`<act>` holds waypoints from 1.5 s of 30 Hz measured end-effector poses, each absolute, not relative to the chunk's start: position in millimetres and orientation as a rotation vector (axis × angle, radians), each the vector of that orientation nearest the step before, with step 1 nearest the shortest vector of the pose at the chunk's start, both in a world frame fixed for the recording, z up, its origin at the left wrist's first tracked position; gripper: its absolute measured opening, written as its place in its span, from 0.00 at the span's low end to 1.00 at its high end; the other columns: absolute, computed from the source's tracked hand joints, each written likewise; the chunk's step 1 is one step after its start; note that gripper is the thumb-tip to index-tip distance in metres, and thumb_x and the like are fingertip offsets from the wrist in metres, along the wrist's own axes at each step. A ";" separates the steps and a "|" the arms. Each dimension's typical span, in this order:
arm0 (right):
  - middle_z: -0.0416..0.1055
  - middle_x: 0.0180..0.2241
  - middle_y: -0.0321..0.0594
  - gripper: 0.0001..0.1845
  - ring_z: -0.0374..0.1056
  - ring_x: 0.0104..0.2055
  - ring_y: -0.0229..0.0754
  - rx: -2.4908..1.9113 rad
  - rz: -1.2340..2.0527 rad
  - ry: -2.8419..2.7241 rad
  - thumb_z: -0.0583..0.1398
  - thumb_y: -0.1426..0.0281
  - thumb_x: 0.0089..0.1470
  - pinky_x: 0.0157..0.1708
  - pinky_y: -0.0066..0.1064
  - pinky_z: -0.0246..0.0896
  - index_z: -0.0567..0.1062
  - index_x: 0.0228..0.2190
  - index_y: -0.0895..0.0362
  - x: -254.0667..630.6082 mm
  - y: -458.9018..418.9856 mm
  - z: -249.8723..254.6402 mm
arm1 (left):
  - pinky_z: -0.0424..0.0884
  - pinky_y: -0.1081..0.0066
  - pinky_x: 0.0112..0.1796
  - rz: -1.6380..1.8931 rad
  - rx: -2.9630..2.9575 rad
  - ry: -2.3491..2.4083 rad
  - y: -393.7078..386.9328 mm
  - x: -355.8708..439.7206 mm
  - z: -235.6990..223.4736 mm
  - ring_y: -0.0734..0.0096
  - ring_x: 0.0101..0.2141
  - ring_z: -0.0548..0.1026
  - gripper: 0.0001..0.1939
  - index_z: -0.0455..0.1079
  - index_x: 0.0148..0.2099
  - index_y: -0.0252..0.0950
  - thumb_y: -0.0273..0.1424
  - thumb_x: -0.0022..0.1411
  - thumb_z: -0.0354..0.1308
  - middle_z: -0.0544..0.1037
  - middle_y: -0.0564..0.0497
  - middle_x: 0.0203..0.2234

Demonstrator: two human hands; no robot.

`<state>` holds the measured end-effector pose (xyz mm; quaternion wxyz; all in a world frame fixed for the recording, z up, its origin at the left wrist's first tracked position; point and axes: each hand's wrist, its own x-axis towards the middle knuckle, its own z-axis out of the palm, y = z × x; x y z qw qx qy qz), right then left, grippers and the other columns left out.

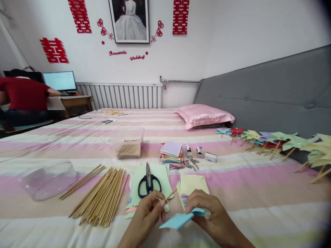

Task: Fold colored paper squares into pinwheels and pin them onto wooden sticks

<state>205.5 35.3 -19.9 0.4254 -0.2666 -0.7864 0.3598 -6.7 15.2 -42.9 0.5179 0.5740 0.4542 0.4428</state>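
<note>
Between the fingers of my left hand (150, 212) is a thin wooden stick (171, 194), its tip pointing up and right. My right hand (210, 210) pinches a folded light-blue paper pinwheel (178, 220), which hangs low between the two hands. Stick and blue paper are apart. Just beyond my left hand, black-handled scissors (149, 182) lie on pale green paper sheets (164, 172). Behind my right hand is a stack of cream and coloured paper squares (195, 184). A large fan of wooden sticks (100, 196) lies to the left.
A clear box of small sticks (129, 150), a stack of coloured squares (171, 151), metal pins (191, 164) and small boxes (210, 157) stand farther back. Finished pinwheels (297, 142) line the right, by the grey headboard (279, 93). A clear plastic lid (51, 181) lies left. A person in red (24, 93) sits at a desk.
</note>
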 end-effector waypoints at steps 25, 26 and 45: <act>0.75 0.33 0.39 0.09 0.69 0.36 0.42 -0.543 0.569 -1.969 0.62 0.76 0.47 0.35 0.30 0.66 0.76 0.31 0.51 199.6 28.0 -21.9 | 0.51 0.77 0.19 0.940 1.312 1.017 6.0 -2.8 -32.1 0.80 0.18 0.57 0.15 0.70 0.26 0.31 0.40 0.53 0.58 0.64 0.56 0.17; 0.75 0.33 0.39 0.09 0.70 0.36 0.42 -0.543 0.563 -1.966 0.62 0.77 0.47 0.35 0.30 0.66 0.76 0.31 0.51 199.4 28.3 -22.1 | 0.50 0.77 0.18 0.933 1.306 1.028 6.1 -2.6 -32.8 0.81 0.17 0.56 0.15 0.69 0.26 0.31 0.41 0.53 0.58 0.63 0.57 0.16; 0.74 0.32 0.41 0.11 0.70 0.33 0.44 -0.586 0.497 -1.975 0.61 0.80 0.43 0.33 0.34 0.67 0.73 0.30 0.53 200.4 26.3 -22.5 | 0.47 0.79 0.13 0.924 1.233 1.049 5.4 1.5 -32.1 0.84 0.11 0.53 0.16 0.66 0.23 0.32 0.41 0.51 0.58 0.61 0.59 0.11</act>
